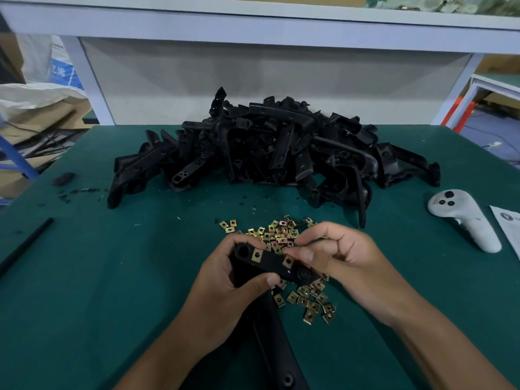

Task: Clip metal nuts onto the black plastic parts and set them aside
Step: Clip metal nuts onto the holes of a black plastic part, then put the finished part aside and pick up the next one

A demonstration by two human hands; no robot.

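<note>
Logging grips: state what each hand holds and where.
Left hand grips the black plastic part at its near end; right hand pinches a metal nut on it.

A long black plastic part (271, 264) lies tilted at lower centre of the frame, with two brass-coloured metal nuts (257, 254) clipped on its edge. Loose nuts (308, 301) scatter around it; a heap of black parts (270, 147) fills the upper centre.

Soft, even overhead light, fairly dim, and only faint shadows lie under the hands on the green table (84, 277). Wide-angle bend curves the white shelf (253, 26) up top; corners smear soft, the centre stays sharp.
</note>
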